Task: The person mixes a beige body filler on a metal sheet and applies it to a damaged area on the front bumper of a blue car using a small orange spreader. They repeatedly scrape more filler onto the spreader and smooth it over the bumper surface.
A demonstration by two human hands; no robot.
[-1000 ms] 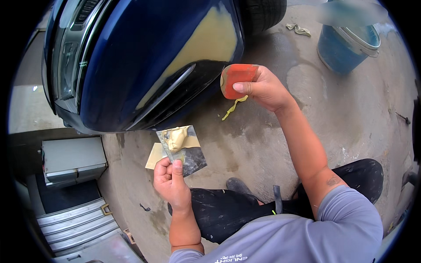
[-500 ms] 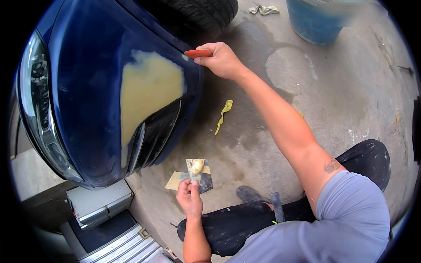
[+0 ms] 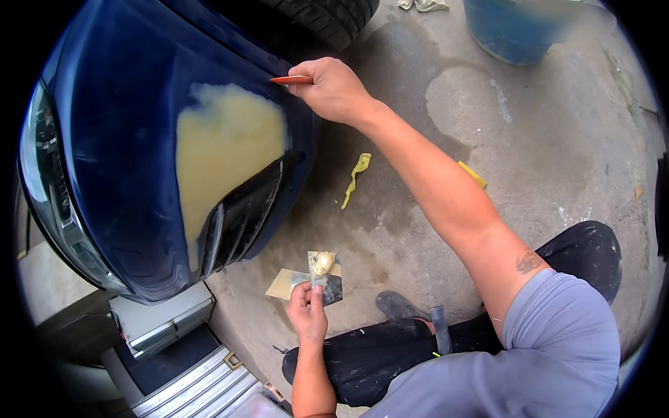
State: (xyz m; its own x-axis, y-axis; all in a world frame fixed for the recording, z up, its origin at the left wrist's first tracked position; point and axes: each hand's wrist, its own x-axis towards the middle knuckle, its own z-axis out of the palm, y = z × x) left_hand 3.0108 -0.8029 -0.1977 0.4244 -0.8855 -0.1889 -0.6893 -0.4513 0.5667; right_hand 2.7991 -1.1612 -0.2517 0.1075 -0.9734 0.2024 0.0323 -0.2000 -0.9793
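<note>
A blue car bumper (image 3: 122, 167) fills the left side, with a large yellowish patch of filler (image 3: 226, 146) above a black grille (image 3: 244, 209). My right hand (image 3: 331, 87) pinches a thin red spreader (image 3: 289, 80), its tip at the bumper's edge near the wheel arch, just above the patch. I cannot tell whether the tip touches. Low in the middle, my left hand (image 3: 308, 317) grips a small flat putty board (image 3: 317, 280) bearing a creamy lump of putty (image 3: 323, 263). A beige-and-grey flat piece (image 3: 281, 284) shows behind it; whether I hold that too is unclear.
A tyre (image 3: 334, 17) stands beyond the bumper. On the concrete lie a yellow strip (image 3: 357, 180), a yellow flat piece (image 3: 472, 174) and a whitish rag (image 3: 425, 5). A blue bucket (image 3: 505, 35) is at the back right, a silver case (image 3: 164, 317) at lower left.
My right hand has moved slightly left and up with the spreader, which now shows thinner, more edge-on. The putty board has shifted a little right. The car appears slightly further left in view.
</note>
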